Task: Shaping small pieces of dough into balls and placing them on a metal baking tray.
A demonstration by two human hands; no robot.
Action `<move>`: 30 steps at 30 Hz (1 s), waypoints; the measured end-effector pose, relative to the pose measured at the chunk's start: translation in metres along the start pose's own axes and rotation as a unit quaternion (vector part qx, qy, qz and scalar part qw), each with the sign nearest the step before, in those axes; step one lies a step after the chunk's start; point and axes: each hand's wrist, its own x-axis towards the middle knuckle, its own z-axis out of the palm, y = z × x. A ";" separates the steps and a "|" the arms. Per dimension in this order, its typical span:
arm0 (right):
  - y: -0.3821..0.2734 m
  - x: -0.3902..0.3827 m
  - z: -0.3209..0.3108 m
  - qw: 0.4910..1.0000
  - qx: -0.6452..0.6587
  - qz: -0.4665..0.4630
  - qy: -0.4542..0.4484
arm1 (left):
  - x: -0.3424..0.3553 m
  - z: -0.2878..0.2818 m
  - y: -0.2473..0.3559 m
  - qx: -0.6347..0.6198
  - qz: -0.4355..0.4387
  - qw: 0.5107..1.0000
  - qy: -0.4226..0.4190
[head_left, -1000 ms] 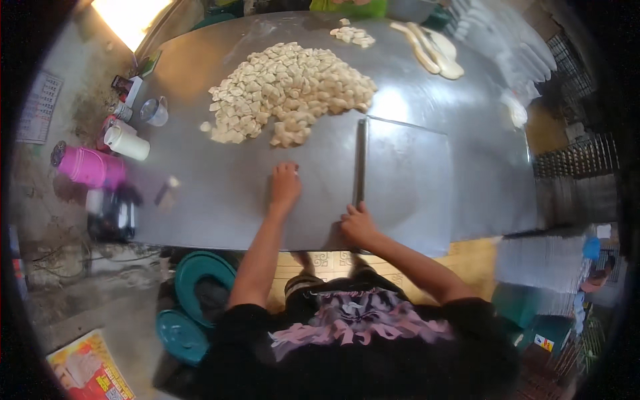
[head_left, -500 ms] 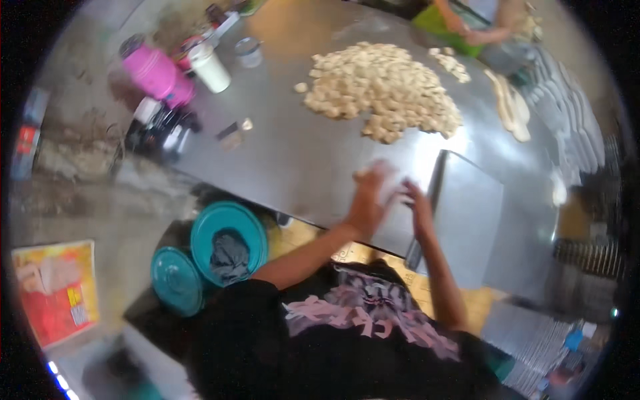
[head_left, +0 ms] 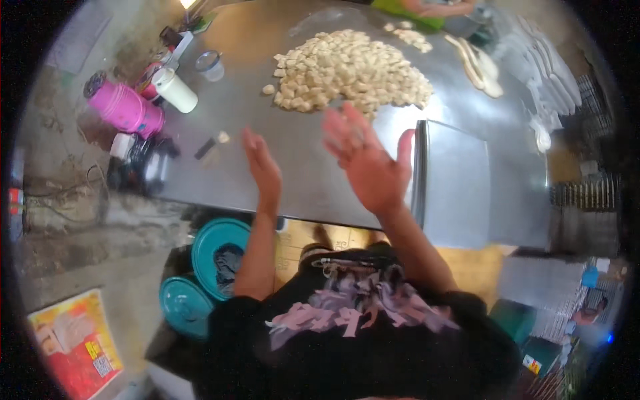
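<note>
My left hand (head_left: 263, 164) is raised over the steel table (head_left: 303, 177) with fingers extended, seen edge-on and holding nothing. My right hand (head_left: 367, 160) is up to its right, palm showing, fingers spread and slightly blurred, also empty. Beyond them lies a large heap of small pale dough pieces (head_left: 333, 63), partly hidden by my right fingers. A flat metal tray (head_left: 454, 180) rests beside my right hand along the table's front. A small dark scraper-like item (head_left: 205, 148) with a pale bit beside it lies left of my left hand.
A pink jug (head_left: 125, 110), white bottle (head_left: 175, 90), clear cup (head_left: 210, 65) and black appliance (head_left: 155, 167) line the left side. Dough strips (head_left: 473, 63) lie back right. A person in green (head_left: 407, 17) is across the table. A teal bin (head_left: 207, 247) stands below.
From near the table, my hands came together, blurred, and are now apart and lifted, the right one turned palm into view. The camera view swung and partly returned.
</note>
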 end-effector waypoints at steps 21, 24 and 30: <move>0.011 -0.063 -0.237 0.316 -0.855 -0.129 0.391 | -0.096 0.000 0.088 -0.106 -0.146 0.961 -0.211; 0.098 -0.125 -0.206 0.385 -0.883 0.029 0.267 | -0.064 -0.019 0.081 -0.086 -0.117 0.987 -0.076; 0.124 -0.065 -0.061 0.852 -0.443 0.188 -0.206 | -0.023 0.014 0.104 -0.096 -0.041 0.993 -0.060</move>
